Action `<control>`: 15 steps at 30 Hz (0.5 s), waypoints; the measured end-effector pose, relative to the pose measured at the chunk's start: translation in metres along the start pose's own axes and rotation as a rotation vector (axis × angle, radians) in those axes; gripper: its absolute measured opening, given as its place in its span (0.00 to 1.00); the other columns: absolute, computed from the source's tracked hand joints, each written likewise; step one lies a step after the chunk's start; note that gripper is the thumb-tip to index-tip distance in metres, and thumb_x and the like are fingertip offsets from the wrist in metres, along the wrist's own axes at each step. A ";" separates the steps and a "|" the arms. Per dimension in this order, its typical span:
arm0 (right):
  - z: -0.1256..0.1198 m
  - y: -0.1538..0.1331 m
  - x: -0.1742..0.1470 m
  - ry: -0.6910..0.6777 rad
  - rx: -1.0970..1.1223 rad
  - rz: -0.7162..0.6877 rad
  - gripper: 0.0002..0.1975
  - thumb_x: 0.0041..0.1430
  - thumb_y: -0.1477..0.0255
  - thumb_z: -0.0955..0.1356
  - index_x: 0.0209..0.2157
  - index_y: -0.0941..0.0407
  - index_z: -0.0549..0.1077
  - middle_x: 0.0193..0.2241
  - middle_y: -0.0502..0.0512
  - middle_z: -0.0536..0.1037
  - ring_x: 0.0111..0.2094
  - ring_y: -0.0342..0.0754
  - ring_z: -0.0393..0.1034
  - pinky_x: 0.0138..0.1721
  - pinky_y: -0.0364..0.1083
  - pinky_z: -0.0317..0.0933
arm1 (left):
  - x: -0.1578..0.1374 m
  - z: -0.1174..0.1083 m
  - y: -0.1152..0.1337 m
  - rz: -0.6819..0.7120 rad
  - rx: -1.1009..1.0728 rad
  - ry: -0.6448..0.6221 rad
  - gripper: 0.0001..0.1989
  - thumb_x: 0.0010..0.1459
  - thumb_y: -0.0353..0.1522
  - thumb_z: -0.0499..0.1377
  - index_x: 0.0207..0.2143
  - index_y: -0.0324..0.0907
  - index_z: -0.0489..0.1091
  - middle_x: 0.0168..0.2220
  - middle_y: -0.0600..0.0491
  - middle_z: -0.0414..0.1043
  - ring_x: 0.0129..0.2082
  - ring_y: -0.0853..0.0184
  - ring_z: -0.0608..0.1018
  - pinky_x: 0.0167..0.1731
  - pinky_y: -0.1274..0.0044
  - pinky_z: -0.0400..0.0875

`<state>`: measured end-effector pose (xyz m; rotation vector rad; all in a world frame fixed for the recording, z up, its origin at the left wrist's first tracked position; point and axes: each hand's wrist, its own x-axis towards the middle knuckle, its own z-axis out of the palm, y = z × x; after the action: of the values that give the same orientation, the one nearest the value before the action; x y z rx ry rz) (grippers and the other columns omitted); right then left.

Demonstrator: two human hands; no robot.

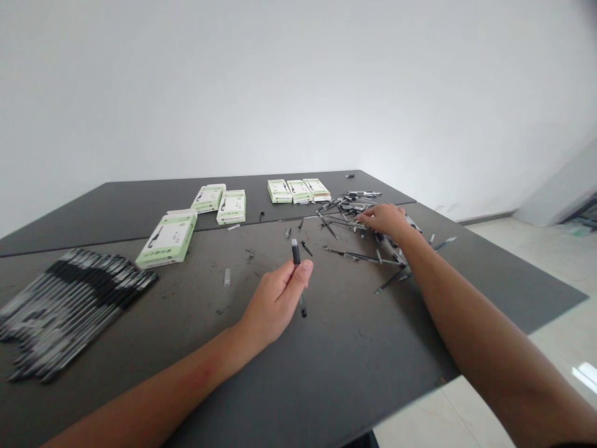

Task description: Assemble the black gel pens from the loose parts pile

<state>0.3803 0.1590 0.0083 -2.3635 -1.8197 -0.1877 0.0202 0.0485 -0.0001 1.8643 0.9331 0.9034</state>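
Observation:
My left hand [275,295] is closed around a pen [296,252], held nearly upright over the middle of the table. The pen's clear tip end points up and its dark lower end shows beneath my fist. To the right, my right hand [387,221] reaches into a loose pile of pens and pen parts [347,223]. Its fingers are drawn together in a pinch among them; what they grip is hidden. A small black pen piece [306,248] lies just beyond my left hand, and a clear cap [227,277] lies to its left.
A neat row of many pens [79,298] lies at the left on the dark table [280,398]. Green and white boxes stand farther back: a large near one [168,239], two behind it [232,206], and three side by side [299,191]. A wall rises behind.

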 end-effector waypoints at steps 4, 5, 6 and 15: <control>-0.010 -0.009 0.000 0.010 0.036 -0.080 0.28 0.64 0.41 0.66 0.51 0.42 0.86 0.48 0.59 0.86 0.53 0.66 0.75 0.54 0.60 0.60 | 0.000 0.000 -0.001 0.000 0.009 0.003 0.24 0.75 0.50 0.48 0.29 0.45 0.64 0.22 0.60 0.58 0.22 0.67 0.66 0.26 0.76 0.59; -0.011 -0.012 -0.001 0.001 0.038 -0.109 0.26 0.62 0.41 0.67 0.49 0.41 0.87 0.48 0.58 0.87 0.53 0.65 0.75 0.54 0.60 0.59 | 0.001 0.000 -0.001 0.001 0.013 0.001 0.24 0.75 0.49 0.48 0.29 0.45 0.64 0.22 0.60 0.59 0.22 0.67 0.67 0.27 0.76 0.59; -0.011 -0.015 -0.001 -0.009 0.037 -0.136 0.23 0.62 0.43 0.69 0.48 0.40 0.87 0.47 0.57 0.87 0.53 0.65 0.75 0.54 0.60 0.59 | 0.001 0.000 -0.001 0.002 0.014 -0.001 0.24 0.75 0.49 0.48 0.29 0.45 0.64 0.22 0.60 0.59 0.22 0.67 0.67 0.27 0.75 0.59; -0.009 -0.024 -0.007 -0.039 0.038 -0.177 0.12 0.60 0.56 0.74 0.42 0.44 0.89 0.42 0.57 0.88 0.52 0.63 0.75 0.55 0.58 0.56 | 0.000 0.000 0.000 -0.002 0.017 -0.017 0.24 0.75 0.50 0.48 0.29 0.45 0.63 0.22 0.60 0.58 0.22 0.67 0.66 0.26 0.75 0.58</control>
<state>0.3551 0.1562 0.0172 -2.1952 -2.0320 -0.1272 0.0204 0.0487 -0.0003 1.8823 0.9358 0.8798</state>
